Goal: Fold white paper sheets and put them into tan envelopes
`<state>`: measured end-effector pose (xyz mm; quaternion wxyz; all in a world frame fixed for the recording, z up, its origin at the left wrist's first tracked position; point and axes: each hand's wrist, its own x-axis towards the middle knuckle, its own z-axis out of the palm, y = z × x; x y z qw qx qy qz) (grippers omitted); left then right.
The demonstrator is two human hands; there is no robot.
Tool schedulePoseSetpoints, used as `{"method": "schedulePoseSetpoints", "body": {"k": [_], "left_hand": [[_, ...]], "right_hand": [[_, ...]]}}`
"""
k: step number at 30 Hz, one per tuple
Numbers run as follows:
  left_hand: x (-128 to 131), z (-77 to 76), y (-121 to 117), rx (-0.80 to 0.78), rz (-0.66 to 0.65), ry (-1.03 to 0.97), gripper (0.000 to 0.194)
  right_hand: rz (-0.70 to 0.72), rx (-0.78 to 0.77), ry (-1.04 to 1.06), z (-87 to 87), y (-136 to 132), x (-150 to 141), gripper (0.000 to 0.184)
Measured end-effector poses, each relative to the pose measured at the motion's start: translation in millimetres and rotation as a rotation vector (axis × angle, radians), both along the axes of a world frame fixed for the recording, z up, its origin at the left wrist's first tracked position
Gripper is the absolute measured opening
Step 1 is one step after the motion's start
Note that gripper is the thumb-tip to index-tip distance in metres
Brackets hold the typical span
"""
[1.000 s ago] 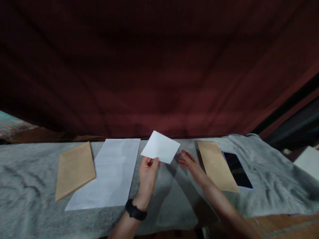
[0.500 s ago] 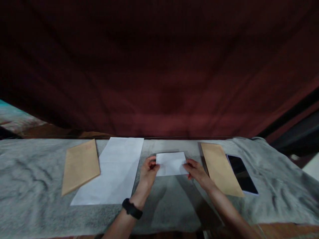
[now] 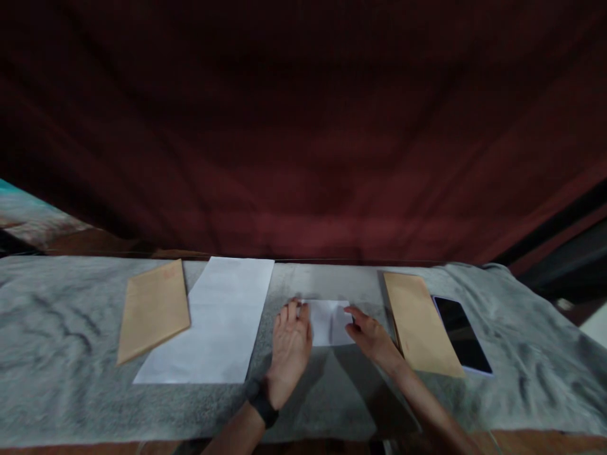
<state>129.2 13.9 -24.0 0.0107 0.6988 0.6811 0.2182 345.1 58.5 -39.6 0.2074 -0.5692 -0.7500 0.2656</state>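
A small white piece of paper (image 3: 322,323) lies on the grey cloth between my hands. My left hand (image 3: 291,335) rests flat over its left end, palm down, with a black band on the wrist. At the paper's right edge, my right hand (image 3: 367,332) grips it with thumb and index finger. That right part looks slightly raised, and a line runs down the paper near it. My left hand hides the paper's left end.
Left of my hands, a large white sheet (image 3: 213,328) lies partly under a brown envelope (image 3: 154,309). On the right, another brown envelope (image 3: 422,325) lies beside a dark-screened phone (image 3: 462,335). The grey cloth (image 3: 57,392) covers the surface; a dark red curtain (image 3: 303,158) hangs behind.
The white paper has come down from my left hand's raised grip onto the cloth. My right hand has reached its right edge, and my left hand has flattened over the left end.
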Motion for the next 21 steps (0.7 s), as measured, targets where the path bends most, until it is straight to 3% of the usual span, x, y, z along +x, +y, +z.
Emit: {"method": "schedulePoseSetpoints", "body": {"k": [5, 9, 12, 16, 21], "left_hand": [[19, -16.2, -1, 0.011, -0.211, 0.141, 0.049], [23, -22.9, -2, -0.023, -0.198, 0.169, 0.051], [22, -24.2, -2, -0.017, -0.208, 0.174, 0.053], [20, -30.5, -1, 0.008, -0.207, 0.157, 0.055], [11, -40.7, 0, 0.041, -0.169, 0.163, 0.054]], "right_hand": [[-0.018, 0.112, -0.140, 0.3, -5, 3, 0.041], [-0.052, 0.220, -0.228, 7.9, -2, -2, 0.036], [0.013, 0.310, -0.209, 7.1, -2, -20, 0.043], [0.166, 0.395, -0.245, -8.6, -13, -42, 0.050], [0.157, 0.458, -0.301, -26.4, -23, -39, 0.050]]}}
